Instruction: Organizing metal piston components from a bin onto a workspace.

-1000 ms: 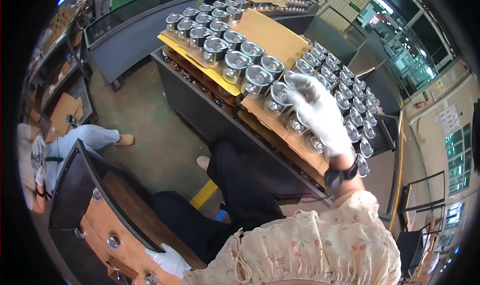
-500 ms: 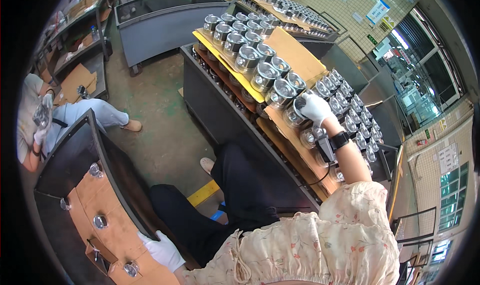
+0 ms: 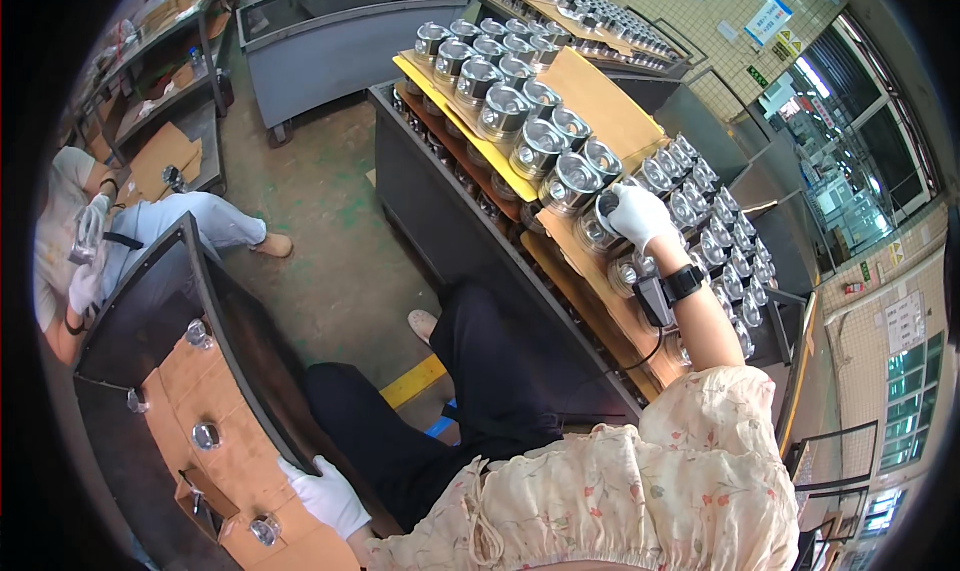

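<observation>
My right hand (image 3: 642,216), in a white glove, is closed on a shiny metal piston (image 3: 603,209) at the near edge of the stacked rows. The fingertips reach over its top, and the glove hides part of it. Beside it stand more pistons (image 3: 574,179) in rows, and another piston (image 3: 628,271) is just below my wrist. My left hand (image 3: 328,496), also gloved, lies at the edge of the cardboard (image 3: 205,381) in the left bin, thumb apart and fingers stretched out. Several spaced pistons, one of them a piston (image 3: 264,529) near this hand, rest on that cardboard.
A dark metal cart (image 3: 420,201) holds the piston layers, separated by cardboard and a yellow sheet (image 3: 470,131). The left bin has a raised dark rim (image 3: 235,341). Beyond it a seated person (image 3: 150,236) holds a metal part. A grey cart (image 3: 330,66) stands farther off.
The view has shifted slightly. My right hand stays at the same piston, and my left hand keeps its place at the bin's edge. The seated person's hands have moved a little.
</observation>
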Available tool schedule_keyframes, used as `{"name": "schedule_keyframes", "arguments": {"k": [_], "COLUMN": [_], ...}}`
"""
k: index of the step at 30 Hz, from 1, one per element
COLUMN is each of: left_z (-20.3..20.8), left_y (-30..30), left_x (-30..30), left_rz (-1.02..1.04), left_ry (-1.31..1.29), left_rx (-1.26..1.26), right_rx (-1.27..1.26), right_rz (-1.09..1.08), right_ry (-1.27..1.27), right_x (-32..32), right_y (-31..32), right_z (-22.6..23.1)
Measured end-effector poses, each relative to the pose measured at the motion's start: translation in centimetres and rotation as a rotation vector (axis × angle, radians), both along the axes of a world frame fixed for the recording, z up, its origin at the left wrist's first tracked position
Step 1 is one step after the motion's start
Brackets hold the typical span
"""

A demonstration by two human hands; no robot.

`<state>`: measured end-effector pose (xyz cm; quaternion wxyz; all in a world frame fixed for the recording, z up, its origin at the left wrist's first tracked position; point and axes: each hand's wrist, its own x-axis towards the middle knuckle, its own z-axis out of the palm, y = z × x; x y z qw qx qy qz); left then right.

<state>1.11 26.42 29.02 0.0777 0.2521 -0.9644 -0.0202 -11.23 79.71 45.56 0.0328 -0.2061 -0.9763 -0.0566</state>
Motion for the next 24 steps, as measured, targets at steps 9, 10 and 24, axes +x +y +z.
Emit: {"name": "schedule_keyframes", "arguments": {"k": [9, 10, 24], "left_z": [1.1, -0.4, -0.8], "left_y": [1.3, -0.1, 10.5], "left_x": [-0.2, 0.7, -4.5], "left_rz": [0.036, 0.028, -0.148], "left_ry": [0.047, 0.081, 0.214], "left_rx": [0.237, 0.216, 2.383], "right_rx": [-0.138, -0.429, -2.620], "right_rz": [0.233, 0.339, 0.271], "right_ry": [0.591, 0.511, -0.264], "right_x": [5.1, 5.2, 6.8], "right_y": [-11.2, -13.5, -29.2], "right_z": [4.4, 3.6, -15.0]}}
